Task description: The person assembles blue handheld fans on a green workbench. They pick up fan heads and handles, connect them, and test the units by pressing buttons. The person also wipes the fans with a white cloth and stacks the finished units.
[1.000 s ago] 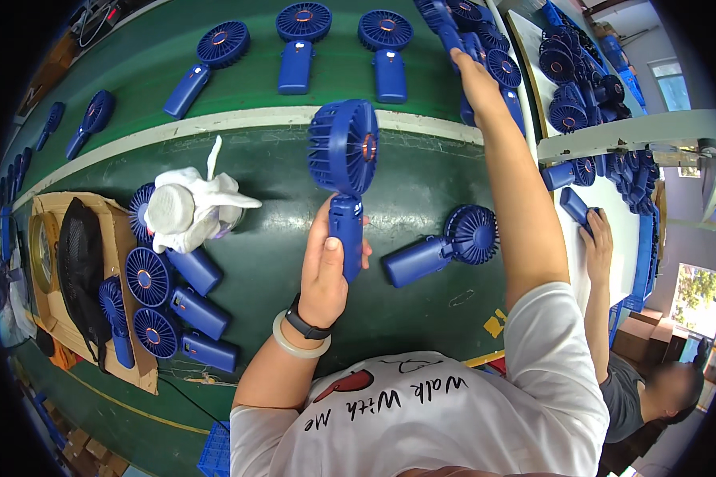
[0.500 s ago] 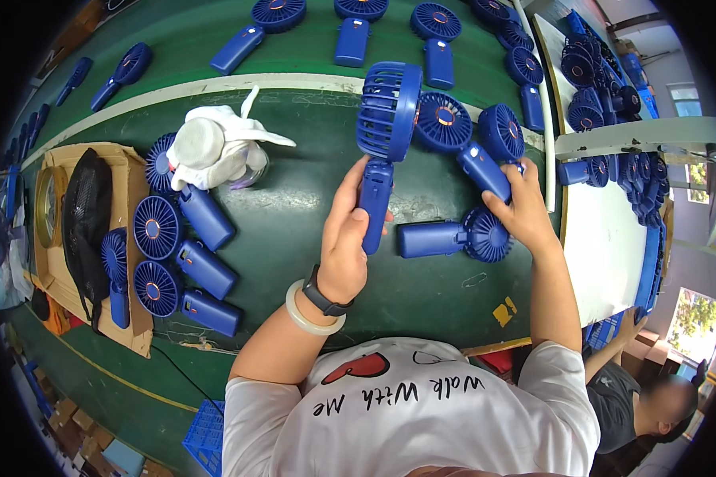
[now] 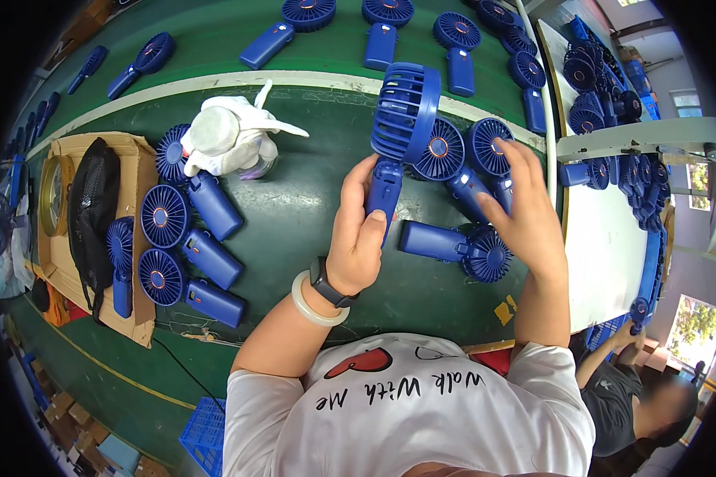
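Note:
Upright in my left hand (image 3: 356,242) is a blue handheld fan (image 3: 406,115), fingers and thumb wrapped round its handle, the caged head on top. My right hand (image 3: 539,230) is open, fingers apart, over the handle of another blue fan (image 3: 489,145) lying face up; its fingertips are at that fan's head, whether touching I cannot tell. Beside it lies a second face-up fan (image 3: 439,153), its handle running toward my right thumb. A third fan (image 3: 433,240) lies crosswise nearer me, its head partly beside my right wrist.
Left on the green table are several fans (image 3: 165,216), a white cloth bundle (image 3: 223,135) and a cardboard tray (image 3: 143,306) holding a black mesh pouch (image 3: 94,215). More fans (image 3: 380,48) lie on the green belt beyond. A co-worker (image 3: 624,405) sits at right.
My right hand has let go of the fan at right, which now lies face up, and its fingers have spread. My left hand still holds its fan. Fans on the belt have shifted right.

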Demonstrator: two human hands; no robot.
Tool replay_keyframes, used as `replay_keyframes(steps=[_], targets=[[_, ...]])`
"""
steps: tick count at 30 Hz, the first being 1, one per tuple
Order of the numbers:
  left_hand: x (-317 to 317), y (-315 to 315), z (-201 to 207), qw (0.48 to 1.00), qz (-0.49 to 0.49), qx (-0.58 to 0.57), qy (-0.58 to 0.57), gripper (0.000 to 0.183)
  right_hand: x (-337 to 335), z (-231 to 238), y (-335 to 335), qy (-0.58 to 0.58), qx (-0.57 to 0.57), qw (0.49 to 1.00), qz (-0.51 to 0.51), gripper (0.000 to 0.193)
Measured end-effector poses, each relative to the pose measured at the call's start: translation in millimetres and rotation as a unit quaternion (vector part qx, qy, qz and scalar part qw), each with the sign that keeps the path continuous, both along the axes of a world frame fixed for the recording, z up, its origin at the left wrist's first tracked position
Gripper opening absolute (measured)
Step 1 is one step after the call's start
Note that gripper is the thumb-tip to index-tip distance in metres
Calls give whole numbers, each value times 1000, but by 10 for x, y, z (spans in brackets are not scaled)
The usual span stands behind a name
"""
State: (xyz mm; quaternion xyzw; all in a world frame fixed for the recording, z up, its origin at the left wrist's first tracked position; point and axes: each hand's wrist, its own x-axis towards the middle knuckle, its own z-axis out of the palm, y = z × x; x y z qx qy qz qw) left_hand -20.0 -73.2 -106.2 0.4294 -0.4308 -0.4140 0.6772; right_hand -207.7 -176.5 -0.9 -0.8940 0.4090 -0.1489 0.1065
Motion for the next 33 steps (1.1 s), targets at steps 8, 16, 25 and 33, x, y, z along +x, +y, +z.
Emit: replay_keyframes(steps=[8, 16, 25, 33], targets=[[38, 54, 314, 997, 34, -56, 30, 55, 964, -441, -125, -215, 321, 918, 84, 77], [623, 415, 514, 984, 114, -80, 107, 58, 2182, -751, -9, -321, 174, 895, 255, 87], [908, 443, 387, 961, 154, -176, 151, 57, 2264, -596, 24, -349, 324, 839, 262, 57], [851, 405, 97, 968, 156, -163, 110, 49, 1371, -181, 73, -169, -16, 939, 301, 47]])
